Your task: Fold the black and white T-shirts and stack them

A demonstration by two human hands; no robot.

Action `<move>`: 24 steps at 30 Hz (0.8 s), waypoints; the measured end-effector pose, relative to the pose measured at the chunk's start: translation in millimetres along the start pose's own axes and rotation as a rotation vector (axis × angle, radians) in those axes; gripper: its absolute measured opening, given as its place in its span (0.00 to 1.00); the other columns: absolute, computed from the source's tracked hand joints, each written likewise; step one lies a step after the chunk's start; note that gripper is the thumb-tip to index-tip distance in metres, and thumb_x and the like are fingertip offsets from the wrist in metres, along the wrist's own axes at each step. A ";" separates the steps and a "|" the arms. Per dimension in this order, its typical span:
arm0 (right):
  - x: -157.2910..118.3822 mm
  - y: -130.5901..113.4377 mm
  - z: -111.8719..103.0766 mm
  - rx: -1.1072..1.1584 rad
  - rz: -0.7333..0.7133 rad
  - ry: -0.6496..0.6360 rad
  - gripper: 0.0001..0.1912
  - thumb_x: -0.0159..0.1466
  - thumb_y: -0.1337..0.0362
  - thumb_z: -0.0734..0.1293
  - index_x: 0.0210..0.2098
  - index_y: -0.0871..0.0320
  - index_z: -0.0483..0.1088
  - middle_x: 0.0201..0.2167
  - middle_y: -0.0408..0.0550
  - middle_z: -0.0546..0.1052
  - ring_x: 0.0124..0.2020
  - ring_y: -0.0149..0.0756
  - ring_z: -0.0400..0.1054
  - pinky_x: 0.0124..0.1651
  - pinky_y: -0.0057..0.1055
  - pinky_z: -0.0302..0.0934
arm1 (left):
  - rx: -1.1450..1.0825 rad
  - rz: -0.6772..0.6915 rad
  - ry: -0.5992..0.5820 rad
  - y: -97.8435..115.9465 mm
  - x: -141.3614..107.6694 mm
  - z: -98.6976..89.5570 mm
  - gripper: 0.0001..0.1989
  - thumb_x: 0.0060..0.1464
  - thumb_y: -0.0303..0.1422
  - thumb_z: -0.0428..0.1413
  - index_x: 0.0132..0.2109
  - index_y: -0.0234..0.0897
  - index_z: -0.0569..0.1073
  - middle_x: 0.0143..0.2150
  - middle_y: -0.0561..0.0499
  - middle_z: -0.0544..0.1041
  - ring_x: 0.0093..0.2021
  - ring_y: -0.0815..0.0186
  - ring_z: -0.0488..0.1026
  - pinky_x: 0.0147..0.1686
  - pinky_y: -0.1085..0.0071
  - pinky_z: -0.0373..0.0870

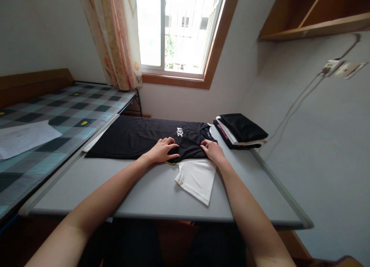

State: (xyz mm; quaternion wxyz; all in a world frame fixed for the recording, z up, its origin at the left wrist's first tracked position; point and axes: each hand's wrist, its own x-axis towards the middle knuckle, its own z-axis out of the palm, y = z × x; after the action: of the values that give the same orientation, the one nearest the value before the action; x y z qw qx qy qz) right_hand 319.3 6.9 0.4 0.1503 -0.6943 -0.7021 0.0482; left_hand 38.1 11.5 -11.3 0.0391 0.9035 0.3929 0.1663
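Both left hand (162, 149) and right hand (214, 151) on black fabric T-shirt (141, 137) with white lettering (179, 132), spread flat across light-grey rectangular table (130, 193). Left loosely open, right part-curled by collar (207, 133); cannot tell if either grips cloth. White sleeve-shaped fabric (198, 178) at right hand's seven o'clock; folded black-and-white garment stack (243, 128), two o'clock.

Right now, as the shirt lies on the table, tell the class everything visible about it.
The shirt is soft-looking cloth: black, with white lettering and a short white sleeve spread toward the wearer of the camera. It lies lengthwise across the table, mostly flat with slight creases, hem left and collar right. A thin yellow strip shows at its near edge. The left hand and right hand touch its near side.
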 end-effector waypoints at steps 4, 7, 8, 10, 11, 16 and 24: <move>0.2 -3.1 0.7 0.014 -0.068 0.153 0.11 0.67 0.63 0.65 0.45 0.55 0.77 0.42 0.52 0.79 0.43 0.42 0.74 0.47 0.34 0.64 | -0.010 -0.069 0.018 -3.8 1.5 1.7 0.23 0.65 0.49 0.49 0.61 0.46 0.71 0.61 0.45 0.69 0.59 0.53 0.67 0.59 0.54 0.60; 1.7 -6.1 4.4 0.134 -0.235 0.216 0.12 0.67 0.66 0.64 0.46 0.56 0.77 0.43 0.53 0.78 0.45 0.42 0.74 0.51 0.35 0.65 | -0.025 -0.092 -0.008 -4.3 1.8 4.0 0.24 0.66 0.49 0.47 0.63 0.48 0.69 0.65 0.46 0.67 0.65 0.53 0.62 0.62 0.53 0.55; 2.2 -7.1 6.9 0.181 -0.307 0.214 0.12 0.67 0.67 0.63 0.47 0.56 0.77 0.44 0.53 0.78 0.47 0.41 0.74 0.53 0.36 0.65 | -0.019 -0.096 -0.026 -4.2 1.7 4.9 0.25 0.66 0.50 0.48 0.64 0.49 0.68 0.66 0.46 0.66 0.67 0.52 0.59 0.63 0.51 0.53; 2.9 -8.6 14.1 0.236 -0.421 0.183 0.14 0.67 0.65 0.64 0.49 0.56 0.77 0.49 0.54 0.78 0.51 0.43 0.72 0.57 0.38 0.64 | 0.000 -0.101 -0.068 -3.5 1.6 6.4 0.27 0.65 0.51 0.49 0.66 0.48 0.65 0.69 0.46 0.63 0.70 0.50 0.55 0.65 0.48 0.48; 3.1 -9.1 18.2 0.236 -0.449 0.157 0.15 0.67 0.63 0.65 0.51 0.56 0.77 0.52 0.55 0.77 0.55 0.44 0.71 0.60 0.40 0.63 | 0.008 -0.103 -0.089 -3.2 1.5 6.9 0.29 0.64 0.51 0.49 0.67 0.48 0.64 0.70 0.45 0.61 0.71 0.50 0.54 0.66 0.47 0.46; 3.9 -7.0 32.4 0.124 -0.425 -0.005 0.23 0.67 0.59 0.67 0.59 0.57 0.72 0.64 0.56 0.68 0.66 0.50 0.60 0.67 0.48 0.55 | 0.017 -0.100 -0.139 -2.1 2.1 7.6 0.30 0.64 0.51 0.48 0.69 0.48 0.61 0.72 0.46 0.57 0.72 0.51 0.51 0.68 0.46 0.44; 4.0 -4.9 28.6 0.136 -0.431 -0.057 0.24 0.67 0.58 0.66 0.62 0.58 0.70 0.66 0.57 0.66 0.67 0.50 0.58 0.68 0.47 0.53 | 0.017 -0.103 -0.129 0.2 1.5 7.1 0.29 0.65 0.49 0.48 0.69 0.45 0.61 0.72 0.46 0.58 0.72 0.51 0.51 0.68 0.45 0.46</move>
State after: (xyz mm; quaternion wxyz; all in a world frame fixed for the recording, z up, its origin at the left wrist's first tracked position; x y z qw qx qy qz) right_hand 306.7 14.7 -24.9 0.1838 -0.5148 -0.8334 0.0817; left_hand 41.5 12.9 -17.5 0.0652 0.8912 0.4371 0.1020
